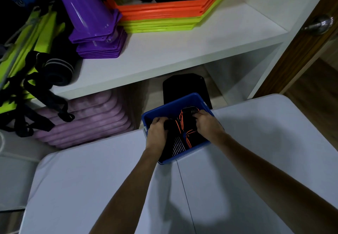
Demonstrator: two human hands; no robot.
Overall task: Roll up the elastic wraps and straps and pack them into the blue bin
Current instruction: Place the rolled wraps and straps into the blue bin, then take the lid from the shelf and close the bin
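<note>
Both hands are inside the blue bin (171, 103), which sits at the far edge of the white table (91, 175). The bin is a rectangular plastic container with a rolled rim, turned at an angle to the table edge. Its contents are dark elastic wraps (182, 133): black fabric with bright orange stripes between the hands, and a black roll with thin white lines just nearer than the left hand's wrist. The left hand (157, 129) has its fingers curled over a black bundle at the bin's left side, gripping it. The right hand (205, 122) has its fingers curled down onto the orange-striped wrap at the bin's right side, holding it. Beyond the hands stands a white shelf (164, 47). On it, far to the left of the hands, lies a loose black strap (45, 91) beside a rolled dark wrap (58, 69) with pale stripes. Purple cones (95, 25) and orange and yellow hexagonal rings (164, 14) occupy the shelf farther back.
</note>
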